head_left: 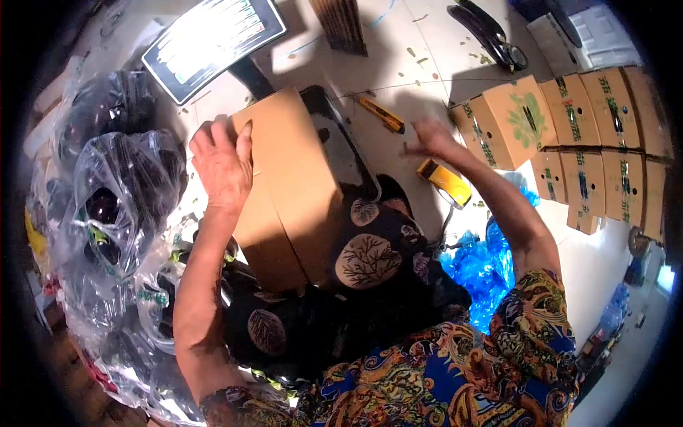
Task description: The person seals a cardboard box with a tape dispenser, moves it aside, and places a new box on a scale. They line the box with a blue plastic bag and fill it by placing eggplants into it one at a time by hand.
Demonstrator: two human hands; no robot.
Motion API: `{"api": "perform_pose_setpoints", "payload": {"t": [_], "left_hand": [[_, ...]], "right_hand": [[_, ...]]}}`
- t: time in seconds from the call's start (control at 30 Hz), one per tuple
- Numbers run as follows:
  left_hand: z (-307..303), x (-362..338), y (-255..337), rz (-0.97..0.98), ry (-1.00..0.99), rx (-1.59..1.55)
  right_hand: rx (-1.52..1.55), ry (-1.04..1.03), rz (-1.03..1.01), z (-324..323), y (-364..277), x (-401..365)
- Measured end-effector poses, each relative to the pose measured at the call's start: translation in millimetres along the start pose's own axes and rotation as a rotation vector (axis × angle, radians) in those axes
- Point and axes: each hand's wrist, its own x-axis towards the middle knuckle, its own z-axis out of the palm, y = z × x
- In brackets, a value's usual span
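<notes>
A closed cardboard box (284,164) with a seam between its flaps lies in front of me, on the dark platform of a scale (353,160). My left hand (222,164) grips its left edge, the thumb over the top and the fingers curled at the side. Off to the right, my right hand (432,140) hangs over the floor with a finger stretched out and nothing visible in it. Close by lies a yellow utility knife (382,114). Just below that hand is a yellow and black tool (445,182), its kind not clear.
The scale's lit display (213,46) stands behind the box. Clear plastic bags of eggplants (117,206) crowd the left. Stacked cartons (597,142) with green print line the right. Crumpled blue plastic (480,267) lies by my right arm; loose eggplants (487,34) are farther back.
</notes>
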Motion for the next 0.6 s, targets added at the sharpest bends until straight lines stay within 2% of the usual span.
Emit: {"api": "perform_pose_setpoints", "payload": {"t": [0.03, 0.07, 0.1, 0.13, 0.17, 0.2, 0.27, 0.3, 0.37, 0.4, 0.43, 0.5, 0.57, 0.6], "left_hand": [[-0.3, -0.7, -0.3, 0.014, 0.013, -0.008], [0.1, -1.5, -0.8, 0.033, 0.023, -0.018], [2.4, -1.6, 0.7, 0.036, 0.018, -0.038], [3.5, -3.2, -0.4, 0.034, 0.014, -0.050], [2.6, -4.2, -4.0, 0.030, 0.014, -0.056], [1.3, -4.5, -2.2, 0.005, 0.010, -0.056], [-3.2, -4.9, 1.7, -0.038, -0.016, -0.042], [-4.6, -3.5, 1.7, -0.023, 0.000, -0.041], [-3.8, -2.5, 0.7, 0.000, 0.043, -0.081], [-5.2, -1.8, -0.1, -0.044, -0.026, -0.115], [-5.0, -3.4, -1.2, -0.029, 0.001, -0.115], [-4.5, -2.7, -1.8, 0.005, 0.066, -0.122], [-16.2, -2.1, -1.0, -0.007, 0.084, -0.296], [-26.0, -1.5, 0.3, -0.006, 0.102, -0.373]], "right_hand": [[-0.001, -0.156, 0.089, 43.9, 32.2, -9.6], [0.015, -0.239, 0.257, 59.8, 32.4, -38.6], [0.044, -0.027, 0.161, 96.6, 50.5, -65.3], [-0.059, -0.122, 0.256, 119.4, 56.4, -79.5], [-0.099, 0.030, 0.343, 133.9, 53.1, -88.8], [0.000, 0.184, 0.361, 154.3, 60.1, -94.2], [0.202, -0.156, 0.538, 125.9, 50.0, -99.0], [0.403, -0.139, 0.619, 107.6, 45.0, -101.3], [0.534, -0.062, 0.481, 79.0, 35.9, -112.2], [0.604, 0.039, 0.343, 62.6, 29.8, -113.7], [0.673, 0.141, 0.210, 43.9, 21.5, -118.0], [0.981, 0.141, 0.094, -12.1, -14.6, -119.1], [1.063, 0.287, -0.123, -60.4, -56.3, -119.1], [1.051, 0.281, -0.199, -80.2, -70.0, -116.5]]}}
